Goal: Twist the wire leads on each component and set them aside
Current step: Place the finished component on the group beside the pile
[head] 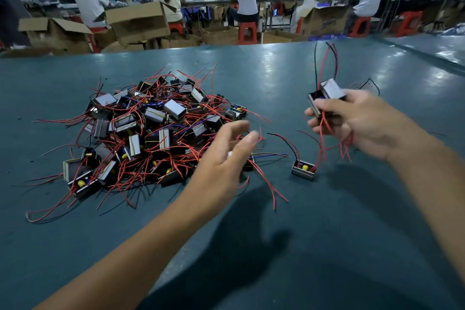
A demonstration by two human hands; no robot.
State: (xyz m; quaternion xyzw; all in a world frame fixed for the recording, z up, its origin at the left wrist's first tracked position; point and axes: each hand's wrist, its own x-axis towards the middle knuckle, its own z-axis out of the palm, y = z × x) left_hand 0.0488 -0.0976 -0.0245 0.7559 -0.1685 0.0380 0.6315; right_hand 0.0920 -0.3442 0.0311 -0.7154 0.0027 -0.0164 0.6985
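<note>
A heap of small transformer components (151,128) with red, black and blue wire leads lies on the left-centre of the teal table (276,246). My right hand (352,121) grips two silver-and-black components (327,94); their red and black leads stick up above it and red leads hang down below the fingers. My left hand (226,158) hovers over the heap's right edge with fingers relaxed and spread, holding nothing. One lone component (303,170) with yellow parts sits on the table between my hands.
Past the table's far edge are cardboard boxes (138,22), red stools (247,33) and several seated people at other benches. A loose black wire (372,85) lies beyond my right hand.
</note>
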